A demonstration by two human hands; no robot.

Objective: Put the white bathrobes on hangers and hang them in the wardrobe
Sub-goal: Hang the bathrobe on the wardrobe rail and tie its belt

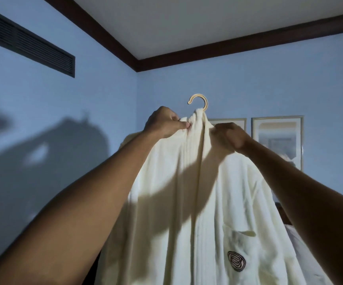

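Overhead, a cream-white bathrobe [197, 202] drapes its hanger [199, 101]; both hands' grip seemingly pinches its collar.

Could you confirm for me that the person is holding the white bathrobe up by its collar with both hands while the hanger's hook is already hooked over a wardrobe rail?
Not quite: in the head view the hook hangs free against the blue wall, on no rail. The rest holds: the left hand and right hand hold the white bathrobe by its collar.

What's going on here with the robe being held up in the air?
A person is holding up a white bathrobe that is already on a hanger; only its hook shows above the collar. The left hand pinches the collar fabric and the right hand grips the other side. No wardrobe is in view.
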